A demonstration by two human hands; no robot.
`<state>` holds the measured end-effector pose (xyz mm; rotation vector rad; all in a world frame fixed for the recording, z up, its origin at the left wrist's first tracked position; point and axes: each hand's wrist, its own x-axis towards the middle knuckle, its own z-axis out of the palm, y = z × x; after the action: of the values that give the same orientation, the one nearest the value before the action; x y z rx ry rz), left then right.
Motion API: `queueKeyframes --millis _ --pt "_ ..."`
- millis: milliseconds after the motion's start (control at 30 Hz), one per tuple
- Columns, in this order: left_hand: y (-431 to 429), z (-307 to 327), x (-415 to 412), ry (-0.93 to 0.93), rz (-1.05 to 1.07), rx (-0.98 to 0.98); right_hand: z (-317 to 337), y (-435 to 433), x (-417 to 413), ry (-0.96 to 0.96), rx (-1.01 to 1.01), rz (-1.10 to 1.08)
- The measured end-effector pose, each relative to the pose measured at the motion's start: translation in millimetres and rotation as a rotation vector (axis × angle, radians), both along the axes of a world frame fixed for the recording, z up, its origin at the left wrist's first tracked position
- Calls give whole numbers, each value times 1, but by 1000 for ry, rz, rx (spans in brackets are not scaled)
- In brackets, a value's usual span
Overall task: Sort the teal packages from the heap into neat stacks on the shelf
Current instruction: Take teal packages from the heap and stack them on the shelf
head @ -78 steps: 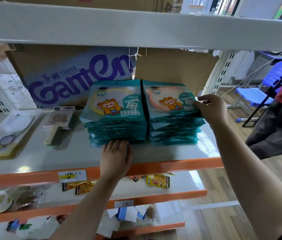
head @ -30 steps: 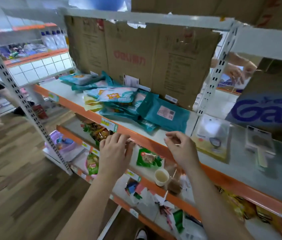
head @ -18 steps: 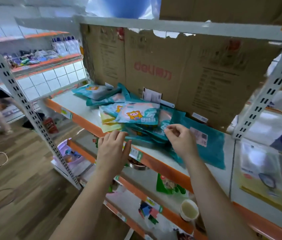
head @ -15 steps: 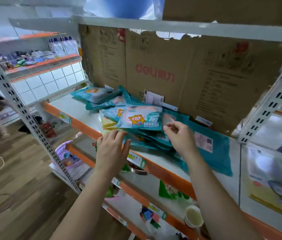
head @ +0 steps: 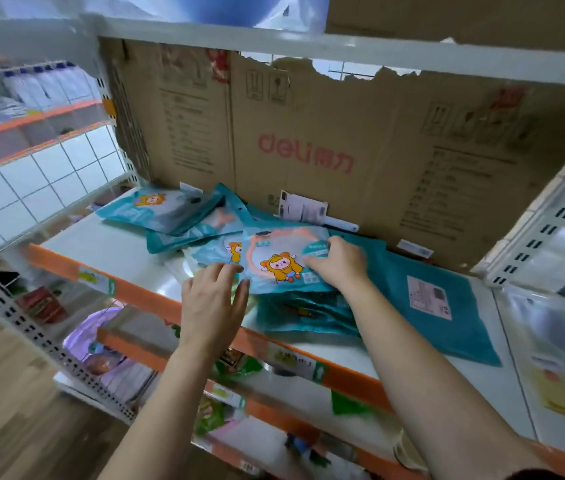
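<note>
A loose heap of teal packages (head: 294, 317) lies on the white shelf (head: 114, 244) with the orange front edge. The top package (head: 279, 263) faces up and shows an orange cartoon figure. My right hand (head: 339, 263) rests on its right side, fingers pointing left; the thumb is hidden. My left hand (head: 215, 299) reaches in with straight fingers, and its fingertips touch that package's lower left corner. A further teal package (head: 430, 306) lies label side up to the right, and more teal packages (head: 166, 211) lie at the back left.
A torn cardboard panel (head: 308, 147) printed "deli" closes off the back of the shelf. A perforated white upright (head: 547, 216) bounds it on the right, with a pale packet (head: 561, 362) beyond. Lower shelves (head: 274, 386) hold mixed goods. Wooden floor is at lower left.
My view turned from the two neat stacks to the heap further left. Both hands have moved forward onto the top package; my right hand's fingers spread from a pinch to lying on it.
</note>
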<state>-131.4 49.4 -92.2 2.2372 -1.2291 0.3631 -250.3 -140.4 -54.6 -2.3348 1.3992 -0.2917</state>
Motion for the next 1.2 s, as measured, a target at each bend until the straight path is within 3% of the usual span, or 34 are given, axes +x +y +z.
queueKeyframes --millis 200,333,400,567,867,1200 --pt "-3 -1 42 29 -92 11 4 -8 22 -42 214 -209" --pt "-7 -5 58 63 -152 10 -8 -7 15 -481 528 -331" --pt "-11 -6 62 79 -174 13 -6 1 4 -628 586 -340" --pt "-33 -8 56 138 -255 35 9 19 -44 -822 527 -352" --pt "-80 -7 30 127 -429 112 13 26 -131 -1089 341 -609" --pt "-129 13 11 526 -326 256 3 37 -157 -1112 320 -641"
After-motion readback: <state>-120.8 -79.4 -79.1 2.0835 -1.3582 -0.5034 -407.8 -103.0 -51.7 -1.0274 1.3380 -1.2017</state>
